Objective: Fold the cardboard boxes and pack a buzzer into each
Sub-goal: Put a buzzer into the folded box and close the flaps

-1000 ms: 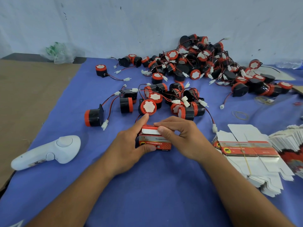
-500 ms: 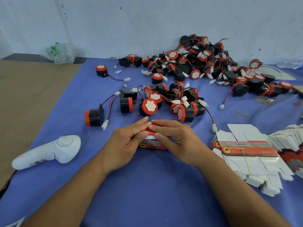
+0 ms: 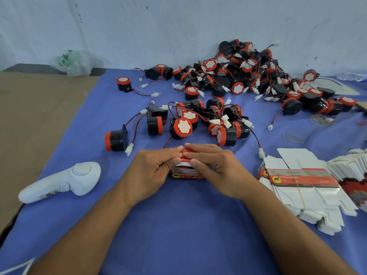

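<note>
A small red and white cardboard box (image 3: 187, 174) stands on the blue cloth (image 3: 178, 225) in front of me. My left hand (image 3: 153, 171) grips its left side, thumb and fingers on the top flap. My right hand (image 3: 214, 167) covers the box's right side, fingers pressing the red top flap down. The box's inside is hidden. Loose black and red buzzers (image 3: 180, 128) with wires lie just behind the hands. A big pile of buzzers (image 3: 248, 74) sits against the wall. A rubber-banded stack of flat boxes (image 3: 301, 187) lies to the right.
A white handheld controller (image 3: 63, 181) lies on the cloth at the left. A clear plastic bag (image 3: 73, 62) sits by the wall. Brown cardboard (image 3: 29, 120) covers the left part of the surface. Loose rubber bands (image 3: 293, 137) lie at the right.
Both hands moved up over the box's top and their fingertips came together on the red flap, folding it down. The box stayed in place.
</note>
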{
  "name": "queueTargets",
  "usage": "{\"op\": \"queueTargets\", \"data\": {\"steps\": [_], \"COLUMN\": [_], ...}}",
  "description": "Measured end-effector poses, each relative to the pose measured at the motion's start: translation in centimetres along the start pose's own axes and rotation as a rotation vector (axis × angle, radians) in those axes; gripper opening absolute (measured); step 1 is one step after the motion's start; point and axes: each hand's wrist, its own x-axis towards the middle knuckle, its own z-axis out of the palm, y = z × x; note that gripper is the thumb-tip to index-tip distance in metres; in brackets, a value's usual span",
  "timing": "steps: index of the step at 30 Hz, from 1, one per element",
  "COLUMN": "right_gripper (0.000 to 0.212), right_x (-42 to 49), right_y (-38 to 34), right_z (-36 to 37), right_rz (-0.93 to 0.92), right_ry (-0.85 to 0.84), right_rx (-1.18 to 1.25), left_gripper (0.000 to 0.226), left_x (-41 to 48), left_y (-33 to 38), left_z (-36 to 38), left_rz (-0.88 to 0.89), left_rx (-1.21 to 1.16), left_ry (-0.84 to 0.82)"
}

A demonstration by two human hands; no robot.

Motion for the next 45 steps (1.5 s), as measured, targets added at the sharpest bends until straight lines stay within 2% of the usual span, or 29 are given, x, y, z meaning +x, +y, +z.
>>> {"op": "queueTargets", "data": {"steps": [5,8,10,17,23,29,31,34,37,40,41,43,45], "right_gripper": [0.033,0.034,0.033,0.031,0.032,0.054,0.056,0.048,0.038,0.019,0.015,0.016,0.030], "right_x": [0.0,-0.1,-0.1,0.1,0.2,-0.3,-0.3,-0.3,-0.1,0.3,0.4,0.4,0.3], "right_y": [0.0,-0.1,-0.2,-0.7,-1.0,0.0,0.3,0.4,0.3,-0.1,-0.2,0.0,-0.4], "right_z": [0.0,0.0,0.0,-0.3,-0.6,-1.0,-0.7,0.1,0.7,0.6,0.4,0.2,0.0], "right_rz": [-0.018,0.022,0.037,-0.046,-0.088,0.005,-0.011,-0.017,0.032,0.205,0.250,0.257,0.252], "right_ry": [0.006,0.014,0.012,0.018,-0.034,-0.243,-0.238,-0.114,0.027,0.115,0.116,0.048,-0.065], "right_rx": [-0.019,0.027,0.043,-0.064,-0.101,-0.234,-0.227,-0.124,0.046,0.352,0.425,0.490,0.557], "left_gripper": [0.034,0.048,0.055,0.044,0.037,0.025,0.022,0.018,0.022,0.055,0.061,0.052,0.043], "left_x": [-0.5,-0.9,-1.0,-0.8,-0.7,-0.7,-0.6,-0.7,-0.6,-0.7,-0.7,-0.8,-0.7], "left_y": [-0.2,-0.3,-0.3,-0.4,-0.5,-1.0,-0.9,-0.5,-0.4,-0.1,0.1,0.2,0.3], "left_z": [-0.2,-0.1,0.1,0.3,0.6,0.5,0.5,0.8,0.4,0.2,0.3,0.7,0.5], "left_rz": [-0.077,-0.145,-0.138,-0.068,0.059,0.128,0.131,0.109,0.023,-0.130,-0.161,-0.180,-0.203], "left_rx": [-0.127,-0.240,-0.208,-0.116,0.023,0.098,0.146,0.142,-0.005,-0.113,-0.131,-0.188,-0.289], "left_ry": [-0.021,-0.069,-0.078,-0.041,0.010,0.043,0.024,0.029,0.049,-0.077,-0.109,-0.061,-0.016]}}
